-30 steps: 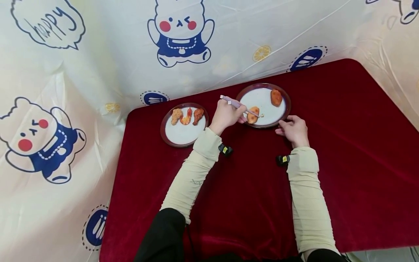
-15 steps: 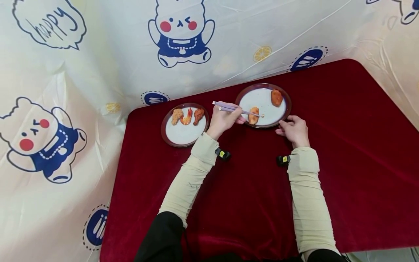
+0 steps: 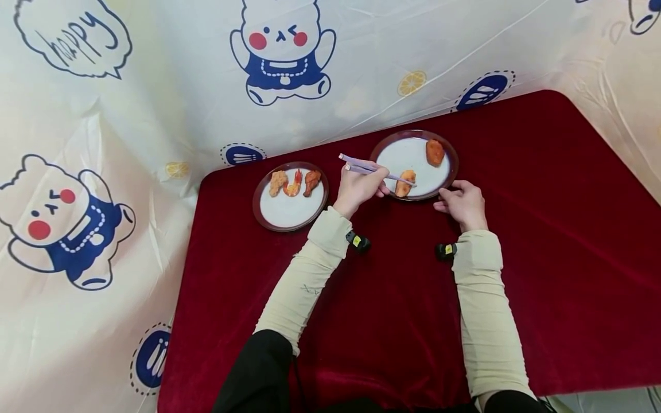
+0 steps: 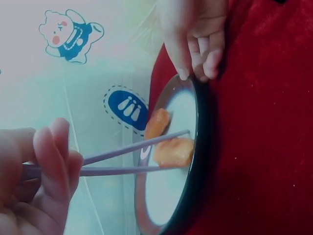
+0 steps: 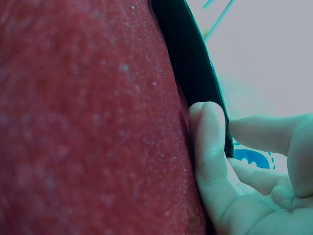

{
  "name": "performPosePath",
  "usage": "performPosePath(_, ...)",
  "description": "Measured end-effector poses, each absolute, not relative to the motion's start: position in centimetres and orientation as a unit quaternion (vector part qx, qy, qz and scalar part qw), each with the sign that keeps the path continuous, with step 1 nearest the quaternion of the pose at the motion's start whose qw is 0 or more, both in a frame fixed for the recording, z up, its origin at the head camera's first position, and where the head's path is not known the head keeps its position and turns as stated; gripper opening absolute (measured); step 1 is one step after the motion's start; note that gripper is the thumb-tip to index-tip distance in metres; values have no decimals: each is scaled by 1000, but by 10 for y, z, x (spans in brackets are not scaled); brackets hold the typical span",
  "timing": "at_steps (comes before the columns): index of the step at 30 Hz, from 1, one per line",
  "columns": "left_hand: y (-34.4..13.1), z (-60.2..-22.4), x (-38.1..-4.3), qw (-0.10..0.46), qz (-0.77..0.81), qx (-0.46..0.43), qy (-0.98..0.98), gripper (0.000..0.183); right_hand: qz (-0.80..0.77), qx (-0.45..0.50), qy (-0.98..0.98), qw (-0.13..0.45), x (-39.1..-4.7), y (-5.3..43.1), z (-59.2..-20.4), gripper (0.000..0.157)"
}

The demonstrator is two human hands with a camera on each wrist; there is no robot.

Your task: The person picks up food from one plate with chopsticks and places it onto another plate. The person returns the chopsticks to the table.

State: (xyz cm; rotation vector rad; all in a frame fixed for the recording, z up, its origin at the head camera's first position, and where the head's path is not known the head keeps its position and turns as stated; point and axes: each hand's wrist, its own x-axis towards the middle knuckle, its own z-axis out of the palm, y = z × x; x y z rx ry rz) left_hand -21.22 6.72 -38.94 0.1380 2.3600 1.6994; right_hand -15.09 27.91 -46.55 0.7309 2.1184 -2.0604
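My left hand (image 3: 358, 184) holds a pair of purple chopsticks (image 3: 369, 166) over the right-hand plate (image 3: 400, 150), which is white with a brown rim. In the left wrist view, the chopstick tips lie on either side of a golden-brown piece of fried food (image 4: 174, 152) resting on that plate. A darker, orange-brown fried piece (image 3: 435, 153) sits near the plate's far right rim. At the near right, my right hand (image 3: 463, 205) pinches the plate's rim, thumb on one side and fingers on the other, as the right wrist view shows.
To the left stands a second brown-rimmed plate (image 3: 286, 217) bearing a fried chicken piece (image 3: 278, 183), a shrimp (image 3: 292, 183) and a drumstick (image 3: 312, 183). A dark red cloth (image 3: 392, 310) covers the table. Behind it hangs a printed curtain (image 3: 361, 69).
The chopsticks have spread apart around the golden-brown piece, which has turned and shifted slightly right. My left hand has moved a little. My right hand stays at the rim.
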Motion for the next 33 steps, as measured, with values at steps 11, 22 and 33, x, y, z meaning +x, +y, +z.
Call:
performPosePath(11,68,-390,-211,108,552,76,823,18,-685,238,688,45,-150,278,-462,56)
performPosePath(22,49,-420,-205,103,707,-4,700,23,-679,236,693,47,-150,278,-463,57)
performPosePath(33,34,-440,-200,133,747,-82,646,29,-687,234,687,42,-150,278,-464,57)
